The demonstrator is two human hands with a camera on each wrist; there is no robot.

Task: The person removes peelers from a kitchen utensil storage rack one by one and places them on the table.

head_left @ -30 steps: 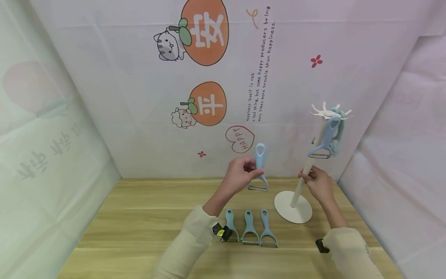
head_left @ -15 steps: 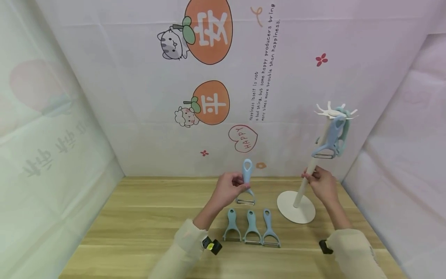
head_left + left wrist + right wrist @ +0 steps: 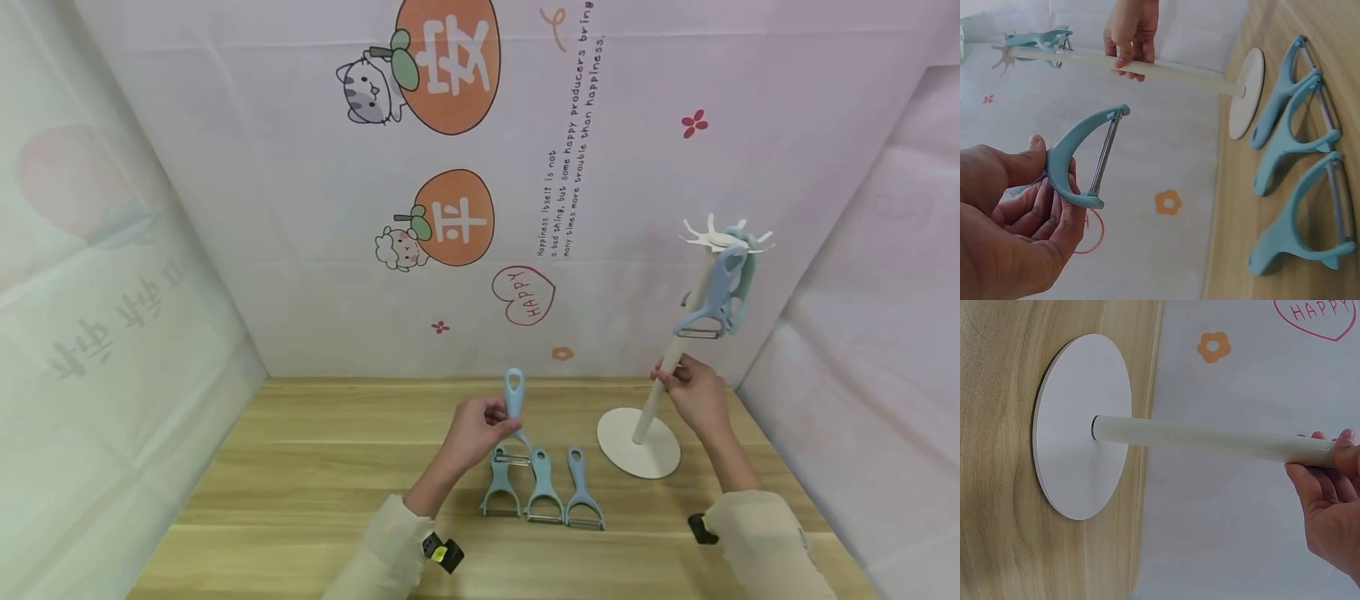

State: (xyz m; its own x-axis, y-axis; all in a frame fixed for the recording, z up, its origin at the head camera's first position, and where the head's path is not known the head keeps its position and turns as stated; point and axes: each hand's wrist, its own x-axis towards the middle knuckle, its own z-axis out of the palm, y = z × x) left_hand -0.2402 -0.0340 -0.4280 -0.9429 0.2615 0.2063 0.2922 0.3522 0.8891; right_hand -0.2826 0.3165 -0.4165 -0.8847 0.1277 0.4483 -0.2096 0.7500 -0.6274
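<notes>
My left hand (image 3: 474, 432) pinches a light-blue peeler (image 3: 513, 400) by its handle, blade end down, above the row on the table. In the left wrist view its curved head (image 3: 1063, 156) and metal blade show clearly. Three more peelers lie side by side: a left one (image 3: 500, 485), a middle one (image 3: 543, 487) and a bluer right one (image 3: 579, 492). My right hand (image 3: 696, 393) grips the pole (image 3: 660, 390) of a white stand with a round base (image 3: 1082, 425). From the stand's hooked top (image 3: 716, 237) hang a blue peeler (image 3: 718, 287) and green ones, partly hidden behind it.
The wooden table (image 3: 322, 483) meets a printed white cloth wall (image 3: 322, 325) at the back. Cloth walls also stand at the left (image 3: 90, 375) and right (image 3: 870, 333). The stand is at the table's right side, near the back wall.
My left hand has moved down and to the left with the peeler, away from the stand and over the row. My right hand stays on the pole.
</notes>
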